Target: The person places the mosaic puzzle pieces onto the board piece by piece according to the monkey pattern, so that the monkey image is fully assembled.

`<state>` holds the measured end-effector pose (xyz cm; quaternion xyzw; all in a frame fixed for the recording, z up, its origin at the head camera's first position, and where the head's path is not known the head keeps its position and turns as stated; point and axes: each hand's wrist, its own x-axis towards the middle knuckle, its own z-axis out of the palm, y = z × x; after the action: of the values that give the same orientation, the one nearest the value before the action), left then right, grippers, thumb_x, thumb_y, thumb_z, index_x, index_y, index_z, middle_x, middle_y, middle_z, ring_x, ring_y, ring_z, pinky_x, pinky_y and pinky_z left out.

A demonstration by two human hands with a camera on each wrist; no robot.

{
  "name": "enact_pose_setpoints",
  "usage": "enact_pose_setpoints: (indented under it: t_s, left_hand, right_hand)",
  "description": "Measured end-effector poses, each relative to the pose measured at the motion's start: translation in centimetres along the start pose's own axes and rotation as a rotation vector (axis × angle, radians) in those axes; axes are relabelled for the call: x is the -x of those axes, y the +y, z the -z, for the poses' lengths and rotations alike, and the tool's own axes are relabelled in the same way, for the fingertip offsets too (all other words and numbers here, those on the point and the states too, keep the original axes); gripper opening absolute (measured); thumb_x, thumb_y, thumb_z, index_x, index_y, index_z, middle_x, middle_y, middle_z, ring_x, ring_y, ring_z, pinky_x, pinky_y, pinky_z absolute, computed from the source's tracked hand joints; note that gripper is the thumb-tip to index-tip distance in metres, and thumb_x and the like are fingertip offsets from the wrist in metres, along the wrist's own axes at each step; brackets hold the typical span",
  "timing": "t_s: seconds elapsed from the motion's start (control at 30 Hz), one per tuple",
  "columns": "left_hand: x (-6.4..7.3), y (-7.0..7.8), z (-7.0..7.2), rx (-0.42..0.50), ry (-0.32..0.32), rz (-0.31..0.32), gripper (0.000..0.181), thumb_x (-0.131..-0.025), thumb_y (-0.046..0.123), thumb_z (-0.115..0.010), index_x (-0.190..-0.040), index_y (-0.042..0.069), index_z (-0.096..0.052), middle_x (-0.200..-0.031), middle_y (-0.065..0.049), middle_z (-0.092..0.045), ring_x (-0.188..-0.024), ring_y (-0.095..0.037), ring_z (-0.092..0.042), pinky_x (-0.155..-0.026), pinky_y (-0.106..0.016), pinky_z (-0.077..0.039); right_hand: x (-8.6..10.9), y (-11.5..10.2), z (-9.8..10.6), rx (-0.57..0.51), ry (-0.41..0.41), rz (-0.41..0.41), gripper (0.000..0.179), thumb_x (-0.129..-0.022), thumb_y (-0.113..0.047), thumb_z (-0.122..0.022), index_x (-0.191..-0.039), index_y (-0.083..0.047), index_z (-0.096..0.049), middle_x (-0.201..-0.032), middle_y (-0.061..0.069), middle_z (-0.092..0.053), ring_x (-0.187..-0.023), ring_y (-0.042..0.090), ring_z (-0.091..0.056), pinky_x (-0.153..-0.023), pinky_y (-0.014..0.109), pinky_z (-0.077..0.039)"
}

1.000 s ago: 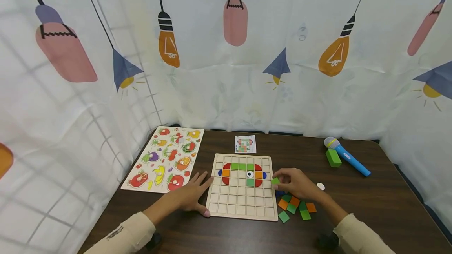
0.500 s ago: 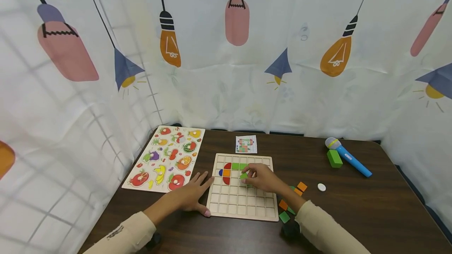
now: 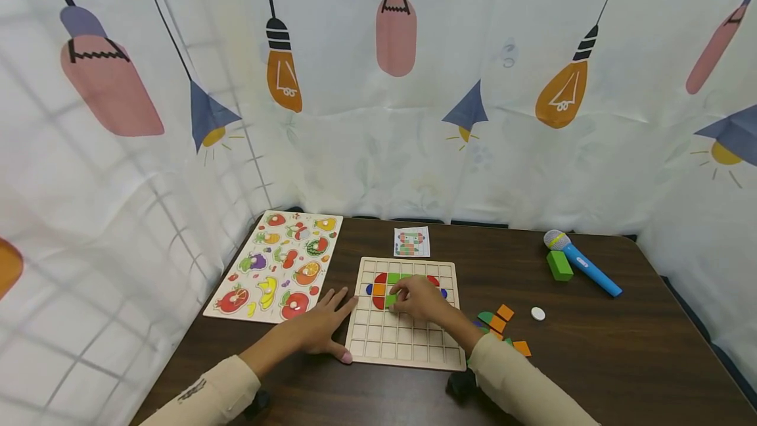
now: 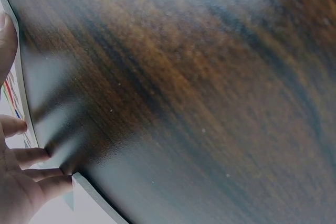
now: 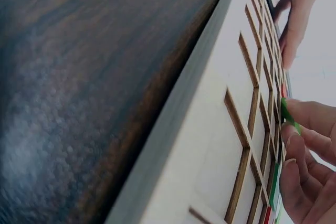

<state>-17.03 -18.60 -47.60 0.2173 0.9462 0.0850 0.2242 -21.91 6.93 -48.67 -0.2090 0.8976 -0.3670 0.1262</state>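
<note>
My right hand (image 3: 421, 299) pinches a green square tile (image 3: 390, 300) between thumb and fingers, right at the wooden grid board (image 3: 408, 350). The tile lies just right of an orange square (image 3: 378, 289), red curved pieces and a blue piece (image 3: 369, 289) set in the grid. In the right wrist view the pinched tile (image 5: 286, 109) stands tilted at the grid's surface. My left hand (image 3: 319, 326) rests with spread fingers along the board's left edge, and the left wrist view shows its fingers (image 4: 52, 186) at that edge. The right hand hides several pieces in the grid.
Loose orange tiles (image 3: 498, 324) and green ones lie right of the board, partly under my right forearm. A white disc (image 3: 537, 313), green block (image 3: 559, 266) and toy microphone (image 3: 585, 265) lie farther right. A fruit puzzle board (image 3: 280, 261) and pattern card (image 3: 412, 242) are behind.
My right hand has carried the green tile from beside the board's right edge leftward across the grid to the left group of pieces. The left hand has stayed put.
</note>
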Motion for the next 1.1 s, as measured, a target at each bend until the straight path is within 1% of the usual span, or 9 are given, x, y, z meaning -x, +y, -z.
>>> enact_pose_setpoints:
  t_s: [0.1, 0.37, 0.5, 0.67, 0.8, 0.93, 1.03, 1.1]
  left_hand:
    - [0.0, -0.1, 0.0, -0.001, -0.001, 0.001, 0.112, -0.073, 0.07, -0.075, -0.16, 0.018, -0.026, -0.166, -0.018, -0.018, -0.152, -0.045, -0.017, -0.116, -0.058, -0.034]
    - [0.1, 0.0, 0.1, -0.002, 0.0, 0.0, 0.112, -0.073, 0.069, -0.075, -0.16, 0.017, -0.026, -0.166, -0.019, -0.019, -0.152, -0.046, -0.017, -0.116, -0.057, -0.034]
    - [0.1, 0.0, 0.3, 0.0, -0.003, 0.006, 0.112, -0.073, 0.069, -0.075, -0.16, 0.018, -0.026, -0.166, -0.018, -0.018, -0.152, -0.046, -0.017, -0.116, -0.058, -0.034]
    - [0.2, 0.0, 0.5, 0.007, 0.005, -0.004, 0.112, -0.074, 0.068, -0.076, -0.16, 0.016, -0.026, -0.166, -0.02, -0.019, -0.152, -0.047, -0.017, -0.115, -0.059, -0.034]
    - [0.4, 0.1, 0.4, 0.017, 0.01, -0.01, 0.112, -0.074, 0.067, -0.077, -0.16, 0.016, -0.026, -0.166, -0.02, -0.019, -0.151, -0.048, -0.017, -0.115, -0.058, -0.034]
    - [0.4, 0.2, 0.4, 0.015, 0.001, -0.003, 0.113, -0.073, 0.067, -0.077, -0.16, 0.017, -0.026, -0.166, -0.02, -0.019, -0.152, -0.047, -0.017, -0.115, -0.057, -0.034]
    - [0.3, 0.2, 0.3, 0.014, -0.004, -0.001, 0.113, -0.073, 0.068, -0.076, -0.16, 0.017, -0.025, -0.166, -0.019, -0.019, -0.152, -0.046, -0.016, -0.115, -0.057, -0.034]
    - [0.3, 0.1, 0.3, 0.013, 0.0, -0.004, 0.113, -0.073, 0.068, -0.076, -0.16, 0.017, -0.025, -0.166, -0.019, -0.018, -0.152, -0.046, -0.016, -0.115, -0.057, -0.034]
  right_hand:
    - [0.1, -0.2, -0.1, 0.023, -0.003, -0.025, 0.024, -0.083, -0.018, -0.082, -0.105, -0.009, -0.075, -0.075, -0.007, -0.062, -0.066, 0.009, -0.052, -0.059, 0.025, -0.042]
    - [0.3, -0.2, -0.2, 0.083, 0.016, -0.028, 0.024, -0.082, -0.02, -0.083, -0.102, -0.011, -0.075, -0.073, -0.008, -0.061, -0.063, 0.008, -0.052, -0.056, 0.025, -0.041]
    - [0.4, -0.3, 0.0, 0.107, 0.017, -0.008, 0.021, -0.083, -0.02, -0.083, -0.101, -0.011, -0.076, -0.074, -0.007, -0.063, -0.065, 0.008, -0.053, -0.058, 0.025, -0.043]
    - [0.7, 0.0, 0.8, 0.132, 0.017, 0.019, 0.021, -0.087, -0.022, -0.079, -0.105, -0.012, -0.075, -0.081, -0.006, -0.066, -0.069, 0.007, -0.055, -0.061, 0.027, -0.045]
    - [1.4, 0.9, 2.2, 0.113, 0.003, 0.083, 0.021, -0.093, -0.025, -0.073, -0.109, -0.013, -0.074, -0.085, -0.006, -0.066, -0.07, 0.009, -0.055, -0.065, 0.029, -0.047]
    - [2.7, 2.8, 4.4, 0.085, -0.046, 0.158, 0.026, -0.097, -0.029, -0.069, -0.115, -0.012, -0.072, -0.089, -0.007, -0.066, -0.066, 0.007, -0.054, -0.062, 0.027, -0.048]
    - [4.2, 4.3, 6.4, 0.078, -0.083, 0.173, 0.03, -0.097, -0.032, -0.068, -0.118, -0.01, -0.071, -0.089, -0.007, -0.066, -0.063, 0.005, -0.053, -0.058, 0.024, -0.048]
    - [5.4, 5.4, 7.8, 0.069, -0.095, 0.163, 0.031, -0.097, -0.032, -0.068, -0.118, -0.009, -0.07, -0.089, -0.006, -0.066, -0.064, 0.005, -0.054, -0.059, 0.023, -0.05]
